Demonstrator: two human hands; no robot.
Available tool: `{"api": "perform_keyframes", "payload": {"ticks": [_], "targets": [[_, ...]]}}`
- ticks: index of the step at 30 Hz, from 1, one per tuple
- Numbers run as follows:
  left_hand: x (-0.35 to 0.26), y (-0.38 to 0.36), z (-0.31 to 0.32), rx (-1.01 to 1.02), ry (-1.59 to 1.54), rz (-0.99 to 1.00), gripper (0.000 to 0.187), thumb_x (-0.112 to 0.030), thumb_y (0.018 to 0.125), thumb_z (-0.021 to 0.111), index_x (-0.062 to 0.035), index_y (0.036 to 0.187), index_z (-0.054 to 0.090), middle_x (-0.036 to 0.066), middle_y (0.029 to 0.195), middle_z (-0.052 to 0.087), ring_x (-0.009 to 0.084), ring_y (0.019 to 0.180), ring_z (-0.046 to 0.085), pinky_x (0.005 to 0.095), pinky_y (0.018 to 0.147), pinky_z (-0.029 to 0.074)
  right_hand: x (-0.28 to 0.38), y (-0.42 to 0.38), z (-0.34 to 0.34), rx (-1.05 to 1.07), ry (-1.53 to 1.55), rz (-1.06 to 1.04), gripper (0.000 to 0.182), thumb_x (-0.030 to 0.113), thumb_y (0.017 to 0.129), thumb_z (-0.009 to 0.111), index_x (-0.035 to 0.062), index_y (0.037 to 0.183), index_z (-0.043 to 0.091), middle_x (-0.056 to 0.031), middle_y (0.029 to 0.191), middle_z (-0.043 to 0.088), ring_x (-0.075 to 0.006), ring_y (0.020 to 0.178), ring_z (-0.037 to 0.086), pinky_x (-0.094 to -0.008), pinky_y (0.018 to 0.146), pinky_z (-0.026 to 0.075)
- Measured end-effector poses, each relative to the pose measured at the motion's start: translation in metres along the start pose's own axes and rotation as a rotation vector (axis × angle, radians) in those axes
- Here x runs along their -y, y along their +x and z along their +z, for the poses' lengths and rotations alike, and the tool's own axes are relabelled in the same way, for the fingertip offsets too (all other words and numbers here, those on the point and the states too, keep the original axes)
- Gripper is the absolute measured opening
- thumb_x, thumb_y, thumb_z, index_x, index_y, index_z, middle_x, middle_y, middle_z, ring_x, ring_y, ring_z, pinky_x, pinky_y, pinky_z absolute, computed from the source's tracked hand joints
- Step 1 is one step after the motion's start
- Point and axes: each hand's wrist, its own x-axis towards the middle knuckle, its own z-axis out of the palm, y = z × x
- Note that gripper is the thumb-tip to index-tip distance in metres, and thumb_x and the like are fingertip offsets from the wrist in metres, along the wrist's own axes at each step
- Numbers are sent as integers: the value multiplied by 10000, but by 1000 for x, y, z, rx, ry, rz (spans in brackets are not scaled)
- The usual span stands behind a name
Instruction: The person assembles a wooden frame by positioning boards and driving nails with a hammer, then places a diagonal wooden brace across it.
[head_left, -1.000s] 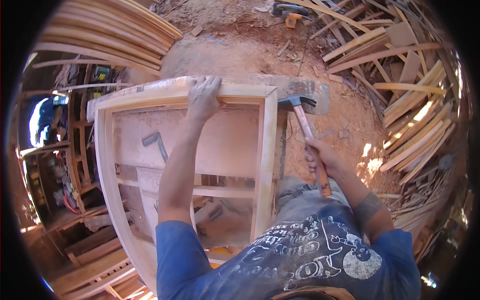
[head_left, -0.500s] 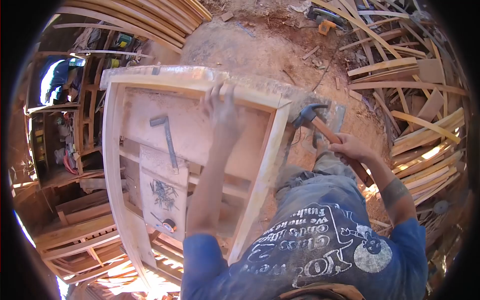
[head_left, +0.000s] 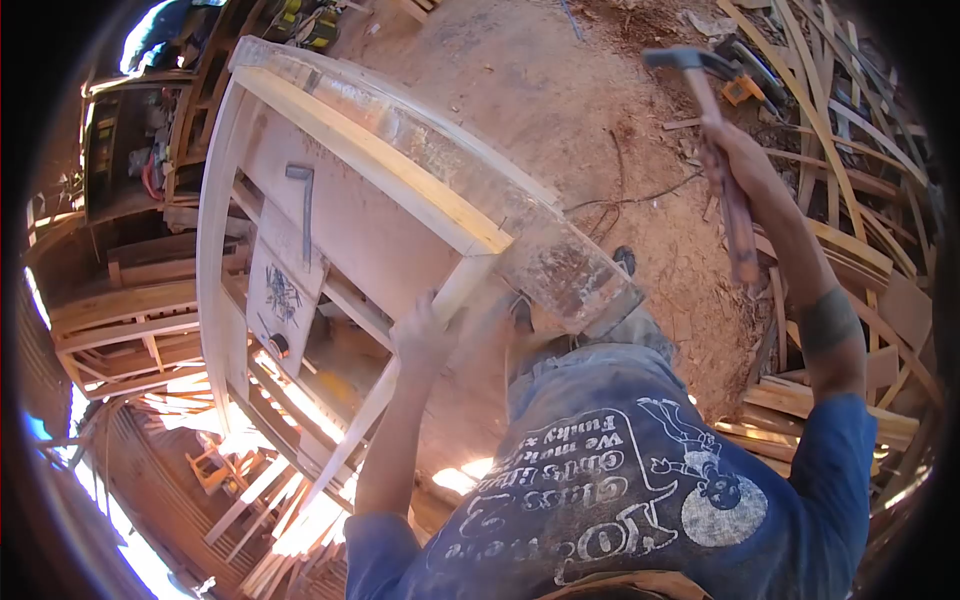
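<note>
My right hand (head_left: pixel 738 165) grips a hammer (head_left: pixel 688 58) by its wooden handle, held up to the right of the bench with its dark head pointing away from me. My left hand (head_left: pixel 422 335), a little blurred, is closed around the near side rail of a pale wooden frame (head_left: pixel 385 165), below its corner. The frame rests on a worn bench plank (head_left: pixel 565 255). Inside the frame's outline, an L-shaped metal tool (head_left: pixel 306 215) lies near a heap of nails (head_left: pixel 282 292) on a thin board (head_left: pixel 262 250). Beside the nails sits a small round black object (head_left: pixel 278 346).
Loose wood strips (head_left: pixel 840 130) pile up along the right, near an orange-and-black power tool (head_left: pixel 742 90) on the dirt floor. A cable (head_left: pixel 640 200) crosses the ground. Stacked timber (head_left: pixel 130 310) and shelves stand at left.
My left hand has moved from the frame's far rail to its near side rail. The hammer has risen and moved away to the right. The frame appears rotated in view.
</note>
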Motion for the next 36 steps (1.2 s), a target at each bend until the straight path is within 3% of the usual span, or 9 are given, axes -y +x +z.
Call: {"api": "perform_keyframes", "payload": {"ticks": [4,8,10,16,21,29,31,34,36], "targets": [[-1,1,1,-7,-36,-33,467,-381,784,787,-90,1113,630,134,852,717,362,735,693,477,664,537,-24,23,57,-192,158,-108,245,337,1026,541,95,995,517,23,706,517,-67,478,489,-246,423,448],[-7,2,1,-16,-63,-66,468,-379,777,796,-82,1101,636,140,867,718,351,775,696,465,688,541,-55,-50,100,626,-233,241,254,322,1016,556,71,996,524,25,681,531,-66,470,488,-227,395,409],[-4,0,-1,-3,-66,-74,468,-377,779,800,-70,1094,637,149,875,716,349,786,697,462,697,540,-26,-30,61,585,-111,340,255,319,1008,567,69,987,524,30,654,524,-60,449,471,-235,378,409],[-6,-2,-4,41,-32,-101,459,-369,782,806,-50,1067,641,161,924,715,347,804,693,457,720,531,19,56,13,-341,298,-199,260,287,1038,483,61,923,541,-7,736,569,-108,513,521,-279,490,495],[-5,-2,-3,34,-13,-92,477,-422,779,791,-90,1084,636,123,881,705,331,772,693,468,689,529,-69,-67,106,668,-350,122,338,392,1042,500,71,940,533,0,686,528,-78,509,504,-256,473,456],[-6,-5,-3,51,-9,-128,479,-404,772,801,-57,1067,650,166,910,720,355,841,692,466,757,510,1,50,25,-212,251,-225,256,310,1024,522,62,960,514,4,662,539,-97,499,523,-264,481,472],[-4,3,-2,40,0,-129,480,-405,771,797,-70,1075,638,158,898,719,357,831,692,472,748,511,-51,-3,89,-139,47,-176,262,333,1035,515,86,947,511,-8,669,531,-80,511,511,-246,481,460],[-3,-3,1,39,-11,-107,483,-399,768,792,-93,1095,612,141,880,716,360,814,692,481,735,514,-78,-78,112,638,-229,246,245,335,1021,545,92,994,530,4,666,525,-78,500,507,-243,465,449],[-3,-3,-1,42,-24,-100,484,-400,771,790,-92,1097,607,145,878,716,362,816,692,482,730,514,-51,-66,85,478,-292,215,246,338,1027,530,95,983,520,10,663,521,-78,494,505,-242,460,449]]}}
